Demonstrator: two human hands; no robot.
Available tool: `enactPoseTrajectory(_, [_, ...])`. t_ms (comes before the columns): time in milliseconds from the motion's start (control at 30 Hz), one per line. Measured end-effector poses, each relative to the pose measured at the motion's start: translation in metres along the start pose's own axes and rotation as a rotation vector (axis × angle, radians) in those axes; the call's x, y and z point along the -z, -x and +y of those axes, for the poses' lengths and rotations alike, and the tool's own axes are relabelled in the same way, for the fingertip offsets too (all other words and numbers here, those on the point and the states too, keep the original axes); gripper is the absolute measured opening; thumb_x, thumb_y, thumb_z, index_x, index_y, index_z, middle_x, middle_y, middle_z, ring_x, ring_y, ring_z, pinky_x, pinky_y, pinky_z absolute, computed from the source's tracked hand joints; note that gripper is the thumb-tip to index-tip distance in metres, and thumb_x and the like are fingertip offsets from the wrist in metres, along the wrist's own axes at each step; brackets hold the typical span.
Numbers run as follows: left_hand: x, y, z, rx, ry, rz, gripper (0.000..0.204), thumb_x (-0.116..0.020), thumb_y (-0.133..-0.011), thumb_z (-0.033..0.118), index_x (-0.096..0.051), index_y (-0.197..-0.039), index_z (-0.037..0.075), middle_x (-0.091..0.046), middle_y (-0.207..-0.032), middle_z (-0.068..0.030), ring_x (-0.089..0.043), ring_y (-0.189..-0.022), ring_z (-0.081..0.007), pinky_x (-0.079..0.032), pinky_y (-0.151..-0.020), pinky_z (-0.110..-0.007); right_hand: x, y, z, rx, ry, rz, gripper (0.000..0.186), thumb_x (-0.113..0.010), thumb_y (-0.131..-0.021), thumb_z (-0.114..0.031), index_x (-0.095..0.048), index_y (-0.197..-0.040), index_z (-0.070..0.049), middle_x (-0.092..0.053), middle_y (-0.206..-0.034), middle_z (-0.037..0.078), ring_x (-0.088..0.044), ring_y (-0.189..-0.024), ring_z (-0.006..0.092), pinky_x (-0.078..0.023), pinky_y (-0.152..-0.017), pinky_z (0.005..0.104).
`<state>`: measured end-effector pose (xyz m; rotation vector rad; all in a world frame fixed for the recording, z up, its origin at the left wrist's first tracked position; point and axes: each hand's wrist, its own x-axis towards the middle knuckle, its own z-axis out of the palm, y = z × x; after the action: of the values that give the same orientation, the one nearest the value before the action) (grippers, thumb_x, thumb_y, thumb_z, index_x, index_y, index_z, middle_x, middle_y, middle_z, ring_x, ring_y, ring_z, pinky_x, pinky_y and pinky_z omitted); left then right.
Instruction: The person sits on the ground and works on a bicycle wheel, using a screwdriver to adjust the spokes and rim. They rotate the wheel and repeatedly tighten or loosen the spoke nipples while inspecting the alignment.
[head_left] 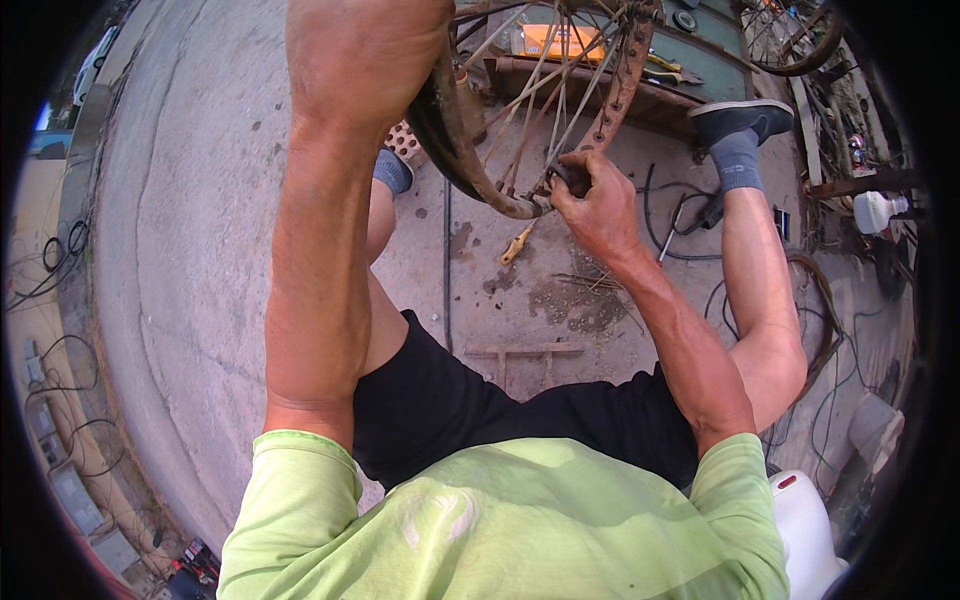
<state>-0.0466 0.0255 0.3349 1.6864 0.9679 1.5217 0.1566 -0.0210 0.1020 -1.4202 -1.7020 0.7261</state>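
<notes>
A rusty spoked bicycle wheel (520, 203) is held up at the top of the head view, its upper part cut off by the frame. Along the left of its rim runs a black tyre (437, 125); on the right the rim is bare, with a row of holes. My left hand (365, 60) is closed on the wheel's left side, its fingers mostly hidden behind the back of the hand. At the lower rim, the thumb and fingers of my right hand (598, 200) pinch something small and dark that I cannot make out.
On the ground below lies a yellow-handled tool (517, 243). Beyond the wheel stands a rusty-edged green table (705, 60) with an orange box (560, 41) and pliers (672, 72). A black tube (655, 235) lies right. Another wheel (800, 50) stands far right. Cables run along the left.
</notes>
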Motion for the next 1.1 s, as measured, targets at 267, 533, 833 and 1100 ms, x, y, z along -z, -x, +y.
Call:
enactPoseTrajectory(267, [-0.004, -0.001, -0.009, -0.018, 0.101, 0.084, 0.038, -0.072, -0.089, 0.012, -0.056, -0.117, -0.006, -0.068, -0.095, -0.0092, -0.065, -0.078, -0.0127, -0.055, -0.071, -0.028, 0.003, 0.001, 0.008, 0.085, -0.029, -0.078, 0.027, -0.078, -0.088, -0.009, -0.070, -0.112, 0.001, -0.074, -0.099, 0.011, -0.073, -0.090, 0.0201, -0.059, -0.081, 0.0342])
enactPoseTrajectory(533, [0.012, 0.003, -0.017, -0.030, 0.117, 0.061, 0.037, -0.071, -0.090, 0.011, -0.055, -0.118, -0.007, -0.068, -0.095, -0.0103, -0.067, -0.078, -0.0141, -0.056, -0.073, -0.029, 0.012, -0.005, 0.056, -0.745, -0.909, -0.056, 0.029, -0.068, -0.102, -0.015, -0.064, -0.128, -0.003, -0.074, -0.105, 0.007, -0.072, -0.081, 0.0122, -0.062, -0.071, 0.0273])
enactPoseTrajectory(833, [0.011, 0.000, -0.012, 0.050, 0.005, 0.104, 0.040, -0.073, -0.087, 0.017, -0.056, -0.116, -0.004, -0.070, -0.089, -0.0092, -0.061, -0.066, -0.0088, -0.047, -0.058, -0.022, 0.023, -0.019, 0.028, -0.605, -1.147, -0.236, 0.038, -0.069, -0.099, -0.008, -0.060, -0.135, 0.000, -0.074, -0.114, 0.010, -0.075, -0.096, 0.0159, -0.064, -0.083, 0.0295])
enactPoseTrajectory(1100, [0.008, -0.003, -0.022, 0.032, -0.021, 0.145, 0.044, -0.075, -0.086, 0.021, -0.056, -0.117, -0.004, -0.069, -0.093, -0.0106, -0.066, -0.069, -0.0114, -0.046, -0.057, -0.022, -0.006, -0.009, 0.015, -0.252, -0.448, -0.251, 0.029, -0.071, -0.092, -0.001, -0.074, -0.121, -0.002, -0.067, -0.114, 0.007, -0.071, -0.100, 0.0178, -0.058, -0.087, 0.0303])
